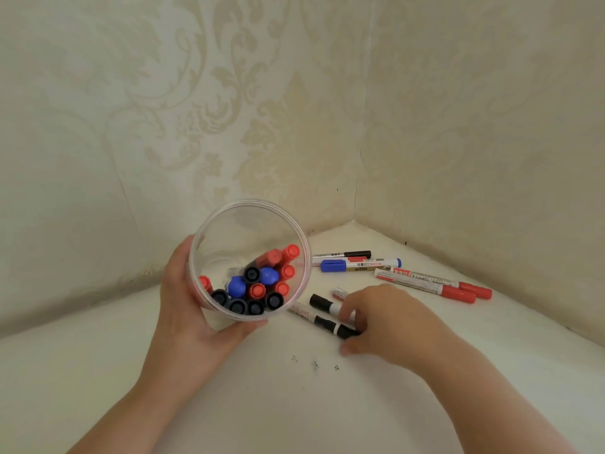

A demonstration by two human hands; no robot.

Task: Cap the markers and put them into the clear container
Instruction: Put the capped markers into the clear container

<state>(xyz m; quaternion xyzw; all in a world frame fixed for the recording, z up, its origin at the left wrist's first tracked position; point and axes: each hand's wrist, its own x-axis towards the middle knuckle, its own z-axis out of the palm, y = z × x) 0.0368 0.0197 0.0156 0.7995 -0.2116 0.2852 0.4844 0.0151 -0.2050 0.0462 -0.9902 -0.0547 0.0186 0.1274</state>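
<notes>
A person's left hand point(183, 309) grips the clear container point(229, 231) from the side, fingers curled round its wall, tilting its mouth toward the camera above a white counter point(229, 404) set in a wallpapered corner. Inside: approx. 13 capped markers point(258, 283), cap ends up: 6 red, 5 black, 2 blue, tho those at the wall are hard to count.

R. hand point(383, 322) reaches onto the counter, fingers curled down over 2 black-capped markers point(322, 303); a third, red-tipped marker point(340, 293) pokes out just beyond the fingers. Cannot tell whether the hand actually pinches any of them.

Farther back near the wall lie 4 more: a black-and-red marker point(347, 255) touching a blue-capped marker point(357, 265), and 2 red-capped markers point(435, 285) side by side. Small dark specks point(316, 365) dot the counter nearer the camera.
</notes>
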